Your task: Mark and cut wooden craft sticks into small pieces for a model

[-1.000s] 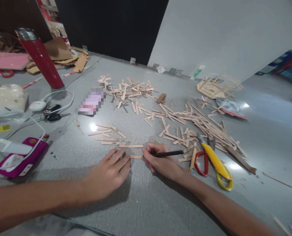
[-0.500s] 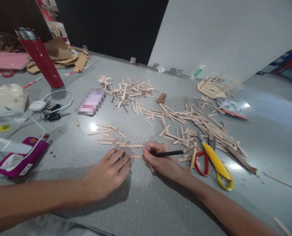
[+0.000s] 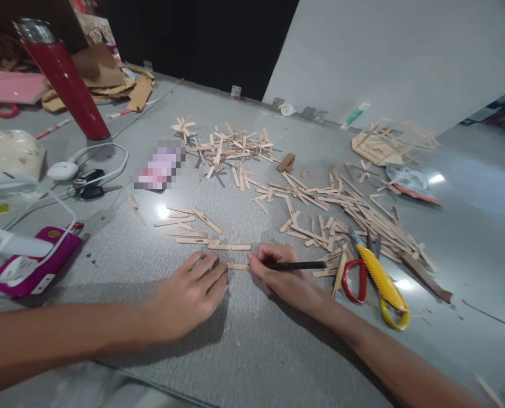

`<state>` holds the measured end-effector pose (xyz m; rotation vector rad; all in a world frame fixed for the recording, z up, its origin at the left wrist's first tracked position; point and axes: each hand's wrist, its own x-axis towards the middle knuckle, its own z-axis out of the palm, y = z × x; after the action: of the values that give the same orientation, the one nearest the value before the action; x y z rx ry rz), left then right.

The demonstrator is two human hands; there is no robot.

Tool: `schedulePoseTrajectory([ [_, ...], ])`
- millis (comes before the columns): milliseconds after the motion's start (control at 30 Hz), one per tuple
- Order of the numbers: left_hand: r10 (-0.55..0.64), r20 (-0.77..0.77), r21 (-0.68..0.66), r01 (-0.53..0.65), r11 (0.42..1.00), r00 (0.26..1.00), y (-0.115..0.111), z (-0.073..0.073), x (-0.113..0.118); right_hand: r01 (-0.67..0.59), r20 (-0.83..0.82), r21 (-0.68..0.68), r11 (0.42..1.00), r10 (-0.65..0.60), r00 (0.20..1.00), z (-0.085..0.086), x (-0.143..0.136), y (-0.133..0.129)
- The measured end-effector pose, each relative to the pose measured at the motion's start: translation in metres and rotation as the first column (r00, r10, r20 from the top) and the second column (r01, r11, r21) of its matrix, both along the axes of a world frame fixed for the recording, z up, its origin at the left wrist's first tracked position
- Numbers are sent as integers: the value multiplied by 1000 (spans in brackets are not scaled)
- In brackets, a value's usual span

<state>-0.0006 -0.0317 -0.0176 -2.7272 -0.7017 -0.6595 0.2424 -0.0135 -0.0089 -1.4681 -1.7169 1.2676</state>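
Note:
My right hand [image 3: 280, 272] is closed around a black pen [image 3: 301, 265], its tip end hidden behind my fingers. Between my hands, a short wooden craft stick [image 3: 238, 266] lies flat on the grey table. My left hand [image 3: 199, 292] presses its left end down with bent fingers that cover it. The fingertips of my right hand meet the stick's other end. Just beyond it lies another craft stick [image 3: 231, 247], touching a darker-marked stick [image 3: 192, 241]. Several more loose sticks [image 3: 174, 222] are spread to the upper left of these.
Scissors with a yellow handle [image 3: 382, 277] and a red handle [image 3: 355, 281] lie right of my right hand. Beyond are a large pile of sticks [image 3: 363, 212] and a stick frame [image 3: 380, 147]. Leftward are a phone [image 3: 161, 164], keys [image 3: 91, 192], purple device [image 3: 44, 260] and red bottle [image 3: 65, 85].
The view has shifted slightly, so the things on the table appear a little higher and those at right farther right. Both hands stay at the same stick, with the pen still held.

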Motion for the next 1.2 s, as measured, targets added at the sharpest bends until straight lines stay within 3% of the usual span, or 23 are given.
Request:
schedulePoseTrajectory([
  [133, 4, 19, -8, -4, 1000, 1000, 0, -1, 1, -35, 76, 126, 991, 26, 997, 2, 0, 2],
  [333, 10, 23, -16, -9, 1000, 1000, 0, 1, 1, -38, 92, 94, 995, 29, 995, 3, 2, 1],
  [700, -6, 29, -24, 6, 1000, 1000, 1, -1, 0, -62, 134, 166, 984, 40, 990, -1, 4, 2],
  [1000, -9, 44, -14, 9, 1000, 999, 1, 2, 1, -36, 112, 152, 988, 19, 994, 3, 3, 2],
  [1200, -3, 22, -8, 3, 1000, 1000, 1, 1, 1, 17, 24, 30, 999, -18, 1000, 1, 2, 3],
])
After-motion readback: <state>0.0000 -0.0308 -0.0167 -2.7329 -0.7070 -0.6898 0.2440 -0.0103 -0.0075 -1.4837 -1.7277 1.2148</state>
